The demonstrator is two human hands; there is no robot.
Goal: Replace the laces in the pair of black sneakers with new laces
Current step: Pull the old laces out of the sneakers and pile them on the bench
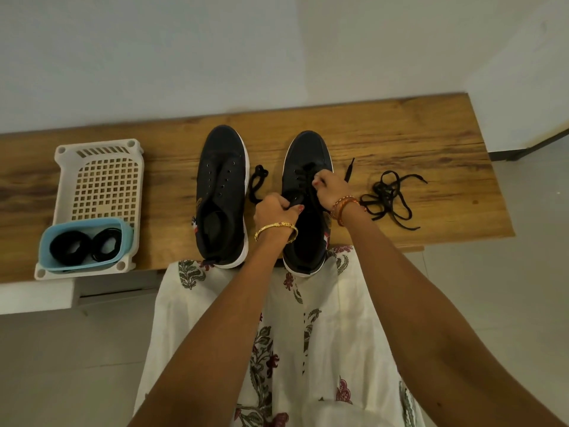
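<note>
Two black sneakers with white soles stand toes away from me on a wooden bench (415, 131). The left sneaker (221, 192) has bare eyelets and no lace. The right sneaker (308, 161) still carries a black lace in its front eyelets. My left hand (274, 208) grips the right sneaker's tongue and left edge. My right hand (328, 188) pinches the lace over the eyelets. One end of that lace (257, 183) lies looped between the shoes, the other tip (349, 169) sticks out to the right. A loose black lace (391, 195) lies tangled further right.
A white plastic basket (101, 180) lies at the bench's left end, with a light blue tub (123, 241) holding two coiled black laces (83, 246). The wall runs close behind the bench. My patterned white dress hangs below the bench's front edge.
</note>
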